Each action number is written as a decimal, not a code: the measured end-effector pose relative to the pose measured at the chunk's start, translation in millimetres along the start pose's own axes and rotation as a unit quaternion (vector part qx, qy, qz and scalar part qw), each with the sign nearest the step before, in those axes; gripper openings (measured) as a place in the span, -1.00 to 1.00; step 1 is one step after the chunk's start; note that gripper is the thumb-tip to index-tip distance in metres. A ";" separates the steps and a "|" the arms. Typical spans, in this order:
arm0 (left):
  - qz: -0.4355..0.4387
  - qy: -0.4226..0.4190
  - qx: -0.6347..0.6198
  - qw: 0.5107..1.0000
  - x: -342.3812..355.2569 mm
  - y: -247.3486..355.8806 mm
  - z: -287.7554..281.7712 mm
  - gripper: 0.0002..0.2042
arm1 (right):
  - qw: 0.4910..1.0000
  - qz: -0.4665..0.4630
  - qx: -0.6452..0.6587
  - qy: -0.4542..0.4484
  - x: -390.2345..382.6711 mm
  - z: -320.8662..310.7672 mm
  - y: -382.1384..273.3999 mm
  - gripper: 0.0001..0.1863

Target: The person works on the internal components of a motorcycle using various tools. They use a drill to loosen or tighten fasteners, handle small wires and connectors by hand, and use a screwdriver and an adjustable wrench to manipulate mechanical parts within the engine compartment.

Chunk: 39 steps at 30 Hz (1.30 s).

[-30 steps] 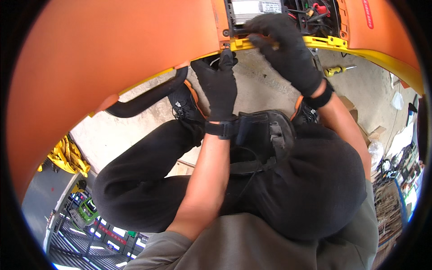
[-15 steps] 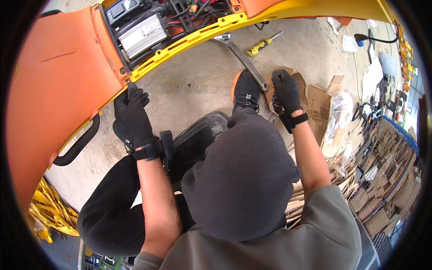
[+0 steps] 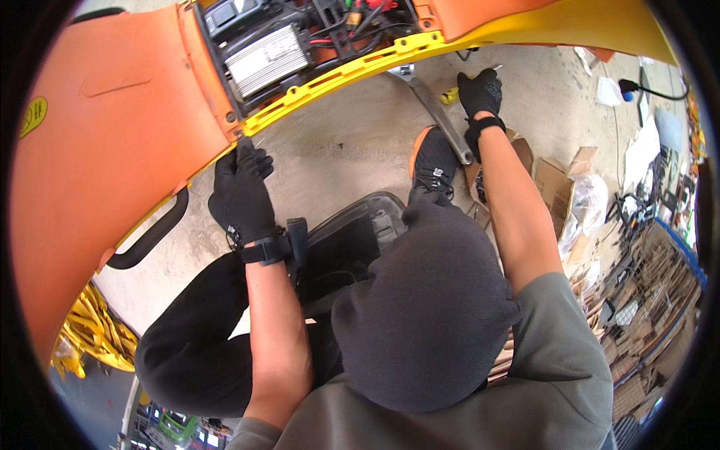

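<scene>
My left hand (image 3: 244,191), in a black glove, is at the lower corner of the orange body panel (image 3: 142,112), where the yellow rail (image 3: 337,71) begins. Its fingertips are pinched together against that corner, and whatever is between them is hidden. Farther right, my gloved right hand (image 3: 480,94) curls over a yellow-handled screwdriver (image 3: 450,96) on the floor. Part of the handle sticks out to the left of the hand and the metal tip to its right. A long steel wrench (image 3: 439,116) lies between my shoe (image 3: 433,161) and the rail.
Behind the rail are a silver finned box (image 3: 268,61) and bundled wires (image 3: 352,30). A small open carton (image 3: 474,176) of dark parts stands beside my shoe. A black curved handle (image 3: 154,232) juts from the panel. Cardboard (image 3: 555,187) and clear plastic (image 3: 590,206) lie at right.
My right hand has moved forward from above the small carton to the screwdriver. My left hand stays at the panel corner. The whole view has shifted slightly.
</scene>
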<state>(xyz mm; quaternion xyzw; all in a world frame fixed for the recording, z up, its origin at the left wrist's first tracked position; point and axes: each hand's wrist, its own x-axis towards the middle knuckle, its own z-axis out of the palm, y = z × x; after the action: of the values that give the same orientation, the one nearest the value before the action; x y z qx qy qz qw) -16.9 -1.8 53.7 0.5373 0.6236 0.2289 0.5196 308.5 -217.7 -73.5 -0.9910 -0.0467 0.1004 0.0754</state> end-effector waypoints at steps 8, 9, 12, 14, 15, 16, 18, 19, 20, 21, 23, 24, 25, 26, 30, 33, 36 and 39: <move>-0.005 -0.027 -0.020 0.999 -6.3 14.6 15.7 -0.68 | 0.892 -0.423 -0.033 -0.155 -19.4 26.7 -2.3 -0.58; 0.003 -0.032 -0.047 0.998 -1.3 5.6 14.4 -0.70 | 0.893 -0.406 -0.002 -0.196 -15.5 28.8 -1.0 -0.56; 0.007 -0.021 -0.106 0.994 8.2 -8.0 6.4 -0.75 | 0.916 -0.346 0.045 -0.199 -49.7 -2.2 -14.0 -0.59; 0.030 -0.033 -0.124 0.991 5.8 -8.7 1.2 -0.76 | 0.888 -0.349 0.125 -0.273 -70.5 -20.9 -2.6 -0.64; 0.016 -0.035 -0.134 0.990 5.8 -9.6 0.1 -0.77 | 0.882 -0.289 0.131 -0.348 -86.5 -41.6 -1.6 -0.66; 0.015 -0.034 -0.140 0.989 6.0 -11.7 0.8 -0.77 | 0.871 -0.226 0.134 -0.416 -103.2 -65.0 -4.1 -0.69; 0.026 -0.050 -0.156 0.986 4.9 -17.1 -9.0 -0.78 | 0.850 -0.263 0.179 -0.419 -141.0 -96.6 -10.1 -0.70; 0.023 -0.057 -0.167 0.984 4.1 -17.6 -1.7 -0.78 | 0.843 -0.282 0.211 -0.406 -149.7 -114.6 -12.5 -0.70; -0.003 -0.053 -0.179 0.982 2.9 -19.5 -1.2 -0.78 | 0.843 -0.281 0.211 -0.407 -156.2 -117.2 -21.0 -0.70; -0.029 -0.048 -0.191 0.980 2.0 -21.1 -1.5 -0.78 | 0.840 -0.410 0.172 -0.311 -160.7 -118.1 -30.2 -0.70; -0.047 -0.057 -0.228 0.971 2.6 -18.0 -3.4 -0.77 | 0.783 -0.562 0.117 -0.240 -156.5 -119.6 -48.8 -0.67; -0.062 -0.056 -0.259 0.962 3.0 -15.5 -8.6 -0.77 | 0.779 -0.567 0.121 -0.241 -156.2 -117.1 -59.2 -0.67; -0.058 -0.050 -0.258 0.963 2.1 -13.4 -12.4 -0.77 | 0.778 -0.568 0.109 -0.245 -158.3 -115.1 -69.5 -0.70; -0.053 -0.069 -0.268 0.960 0.9 -11.3 -14.8 -0.75 | 0.777 -0.570 0.098 -0.249 -160.2 -113.4 -80.5 -0.71; -0.083 -0.119 -0.318 0.937 0.4 -20.7 -12.9 -0.61 | 0.748 -0.631 0.090 -0.182 -156.8 -110.1 -121.5 -0.65; -0.123 -0.116 -0.358 0.918 4.2 -26.8 -17.8 -0.53 | 0.734 -0.644 0.110 -0.186 -163.1 -100.2 -140.2 -0.60; -0.134 -0.158 -0.442 0.873 4.2 -27.3 -18.3 -0.48 | 0.720 -0.659 0.104 -0.192 -163.4 -95.1 -149.1 -0.60; -0.153 -0.178 -0.505 0.831 5.1 -29.8 -23.0 -0.49 | 0.714 -0.668 0.079 -0.194 -164.1 -87.4 -157.8 -0.61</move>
<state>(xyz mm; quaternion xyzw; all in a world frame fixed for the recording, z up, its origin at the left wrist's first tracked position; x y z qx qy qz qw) -49.8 -0.3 34.7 0.1289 0.3923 0.3298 0.8489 154.3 -92.3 67.6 -0.6514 -0.7017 0.2175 0.1896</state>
